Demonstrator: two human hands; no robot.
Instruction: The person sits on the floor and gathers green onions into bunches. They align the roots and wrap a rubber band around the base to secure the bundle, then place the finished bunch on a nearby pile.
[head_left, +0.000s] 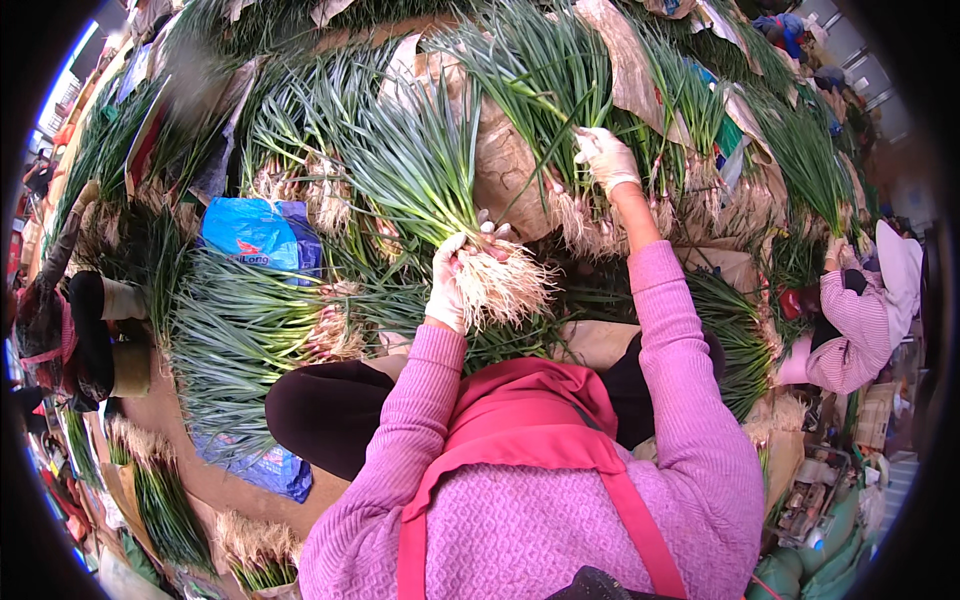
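Note:
My left hand (448, 289), in a whitish glove, is closed round the root end of a thick bunch of green onions (427, 180), whose pale roots point down and right and whose leaves fan up and left. My right hand (606, 159), also gloved, is farther out, with its fingers pinched at the leaves of a pile of green onions (555, 90); whether a stalk is between them I cannot tell. Brown wrapping paper (510, 161) lies between the two. More green onions (255, 322) lie to the left with their roots toward me.
A blue printed bag (251, 232) lies left of the held bunch, another blue bag (270, 472) lower down. A co-worker (855, 315) in a white hat sits at the right, another person (56, 315) at the left. Bundled green onions (154, 495) stand or lie at lower left.

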